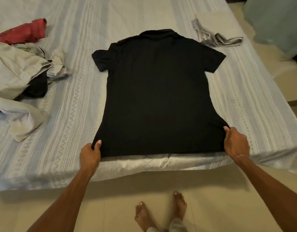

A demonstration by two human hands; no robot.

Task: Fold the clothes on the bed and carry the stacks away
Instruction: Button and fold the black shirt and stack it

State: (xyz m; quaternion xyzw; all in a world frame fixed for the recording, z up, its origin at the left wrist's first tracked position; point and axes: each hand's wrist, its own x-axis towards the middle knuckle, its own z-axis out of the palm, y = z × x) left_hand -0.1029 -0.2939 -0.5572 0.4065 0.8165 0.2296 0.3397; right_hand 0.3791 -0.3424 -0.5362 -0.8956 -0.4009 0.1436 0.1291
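Head view looks down on a black short-sleeved collared shirt spread flat on a bed covered by a pale grey-blue patterned sheet. The shirt's collar lies at the far end and its hem at the near edge of the mattress. The left hand pinches the hem's left corner, thumb on top of the cloth and the other fingers curled beneath it. The right hand pinches the hem's right corner the same way, its thumb pressed on the black fabric and the remaining fingers tucked under. Both sleeves lie flat out to the sides.

At the left side of the bed sits a loose heap of unfolded clothes: a crumpled dark red garment farthest away, beige trousers nearer, and a dark piece of cloth partly buried under them. Near the far right corner, well apart from the shirt's hem and just beyond its right shoulder, lies a small folded grey garment. Two bare feet stand on the cream tiled floor below the bed edge.
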